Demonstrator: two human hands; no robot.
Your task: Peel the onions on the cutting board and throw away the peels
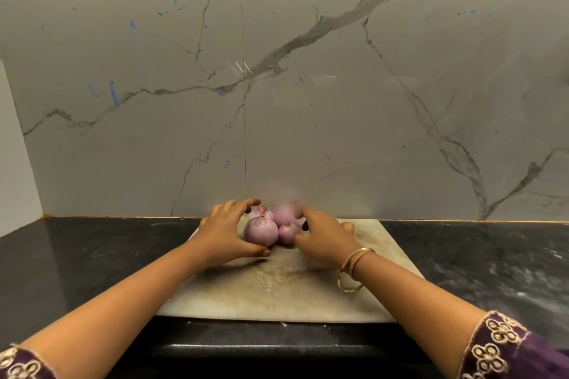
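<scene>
Four pink-purple round onions [261,231] sat clustered at far end of stained pale cutting board [277,295] on black surface [92,255]; left hand [224,234] fingers curled round them, probably stopping rolling; right hand [326,240] touched them, blurred, grip unclear

Both bare forearms reach forward and converge at centre. Left hand [226,234]: palm facing right, fingers arched over the top and thumb hooked along the near side of the pale purple round onions [261,231], cupping them. Right hand [323,237]: palm facing left, fingers curled at the same cluster, motion-blurred, so grip unclear. 2 thin gold bangles [354,264] on right wrist. Purple embroidered sleeves [498,348] end near the elbows.
</scene>
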